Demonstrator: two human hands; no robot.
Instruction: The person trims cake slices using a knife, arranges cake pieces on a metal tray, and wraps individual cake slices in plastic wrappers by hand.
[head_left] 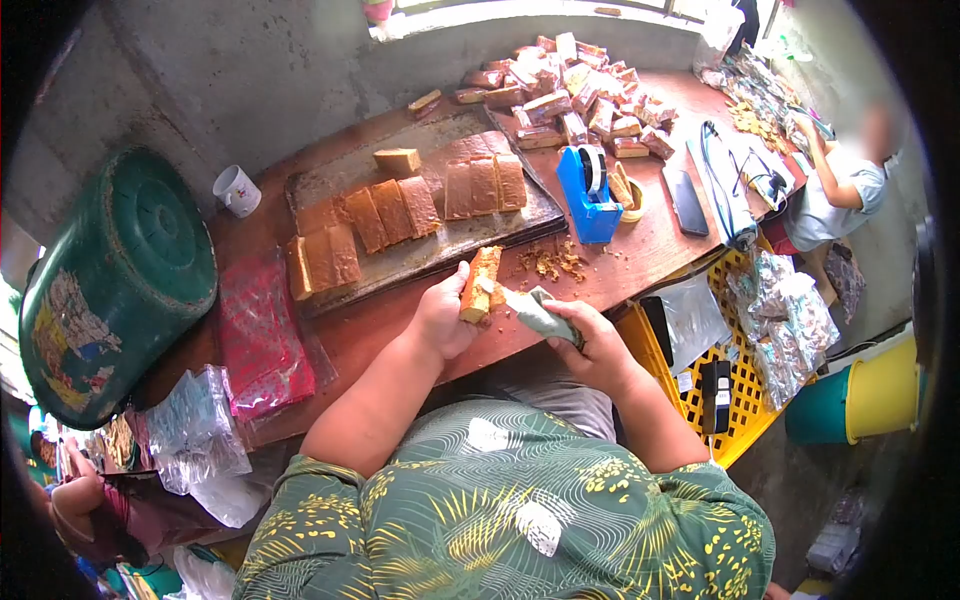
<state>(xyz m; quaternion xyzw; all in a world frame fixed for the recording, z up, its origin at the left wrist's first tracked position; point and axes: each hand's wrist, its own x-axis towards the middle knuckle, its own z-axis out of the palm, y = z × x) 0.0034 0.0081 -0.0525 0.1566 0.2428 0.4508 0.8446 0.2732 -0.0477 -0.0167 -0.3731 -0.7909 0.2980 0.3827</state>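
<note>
While my left hand (pixel 440 312) held a slice of cake (pixel 480 290) upright over the near edge of the table (pixel 350 338), its fingers were curled round one side, leaving the other side facing my right. My right hand (pixel 597 345) was closed round a cloth-wrapped tool (pixel 550 320), its pale tip beside the slice; I could not tell whether they touched. Crumbs (pixel 552 262) lay just beyond, left of the blue tape dispenser (pixel 592 205), and cut cake blocks (pixel 390 210) sat on the tray (pixel 340 175) to the far left. As I judged it, working the slice's surface well called for a light grip, since soft cake could crumble, with short, shallow strokes, the tool nearly flat, and my left fingertips clear of its path.
</note>
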